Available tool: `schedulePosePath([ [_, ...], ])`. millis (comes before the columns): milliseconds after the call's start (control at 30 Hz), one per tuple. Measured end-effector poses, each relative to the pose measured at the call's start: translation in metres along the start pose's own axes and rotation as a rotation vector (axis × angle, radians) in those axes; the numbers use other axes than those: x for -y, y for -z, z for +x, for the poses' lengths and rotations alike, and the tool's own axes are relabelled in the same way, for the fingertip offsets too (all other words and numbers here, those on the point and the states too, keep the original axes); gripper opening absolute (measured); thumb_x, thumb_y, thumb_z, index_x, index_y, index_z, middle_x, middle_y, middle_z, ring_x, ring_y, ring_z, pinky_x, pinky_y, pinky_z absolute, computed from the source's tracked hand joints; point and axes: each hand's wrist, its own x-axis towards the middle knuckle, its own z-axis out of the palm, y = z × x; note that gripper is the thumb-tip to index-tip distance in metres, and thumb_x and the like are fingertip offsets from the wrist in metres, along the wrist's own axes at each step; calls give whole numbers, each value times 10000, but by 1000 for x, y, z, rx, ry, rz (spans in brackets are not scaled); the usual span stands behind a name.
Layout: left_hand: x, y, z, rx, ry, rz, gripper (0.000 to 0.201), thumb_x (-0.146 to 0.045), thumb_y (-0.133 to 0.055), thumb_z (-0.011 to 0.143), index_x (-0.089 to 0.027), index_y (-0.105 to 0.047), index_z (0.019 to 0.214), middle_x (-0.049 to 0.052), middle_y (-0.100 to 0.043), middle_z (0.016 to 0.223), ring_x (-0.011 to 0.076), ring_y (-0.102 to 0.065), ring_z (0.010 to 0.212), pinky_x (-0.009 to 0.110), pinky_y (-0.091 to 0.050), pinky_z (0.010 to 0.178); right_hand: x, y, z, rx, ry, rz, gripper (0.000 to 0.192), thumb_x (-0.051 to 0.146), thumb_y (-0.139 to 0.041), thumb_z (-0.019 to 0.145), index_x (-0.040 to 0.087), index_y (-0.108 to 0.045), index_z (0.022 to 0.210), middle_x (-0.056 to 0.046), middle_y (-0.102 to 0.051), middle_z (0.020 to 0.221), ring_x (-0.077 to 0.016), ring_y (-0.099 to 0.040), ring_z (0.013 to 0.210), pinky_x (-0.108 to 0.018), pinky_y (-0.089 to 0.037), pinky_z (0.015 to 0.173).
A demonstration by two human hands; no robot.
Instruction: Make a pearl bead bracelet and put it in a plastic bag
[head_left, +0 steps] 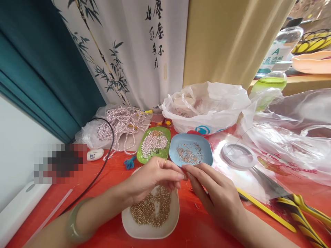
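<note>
- Left hand [152,175]: fingertips pinched together, touching the right hand's; any held piece too small to tell.
- Right hand [214,193]: fingers drawn together likewise.
- White dish [144,231] of gold beads [152,208]: beneath the hands, at the red table's [103,182] near edge.
- Blue dish [204,159] and green dish [141,156]: just beyond.

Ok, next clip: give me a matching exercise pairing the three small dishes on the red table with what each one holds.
Dishes:
1. green leaf-shaped dish
2. light blue rounded dish
3. white rounded dish

Contents:
A. small gold-coloured round beads
B. thin metal pins
C. pale pearl beads

Pairs: 1-C, 2-B, 3-A. The left hand and right hand meet fingertip to fingertip above the white dish; whatever they pinch is too small to tell.
</note>
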Motion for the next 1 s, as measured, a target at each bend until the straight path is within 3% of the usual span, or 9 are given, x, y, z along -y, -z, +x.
schedulePosePath([
  [333,1,3,1,17,-6,-18,71,-188,-643,664,-122,-669,659,0,-594,548,63,-500,511,184,-389,548,-9,3,-2,76,201,-186,208,111,-366,870,108,-568,922,-38,-537,581,-135,-419,501,-257,-351,449],
  [533,-1,2,0,6,9,-32,47,-165,-644,654,-124,-665,643,-9,-581,532,51,-488,493,168,-376,524,-13,6,-5,134,299,-263,214,104,-370,863,60,-545,978,-57,-536,616,-155,-431,538,-280,-354,466],
  [767,-4,2,1,-21,9,-32,43,-163,-645,633,-125,-664,625,-6,-590,523,61,-495,491,181,-379,516,-13,9,-2,103,313,-277,203,85,-363,862,76,-564,889,-41,-517,571,-145,-410,518,-270,-346,447],
  [1000,-3,4,2,-37,-113,121,54,-161,-633,666,-130,-670,642,-9,-613,533,61,-502,507,182,-388,540,-14,8,0,22,325,-265,165,67,-421,838,85,-578,791,-17,-466,533,-136,-355,506,-268,-286,427],
])
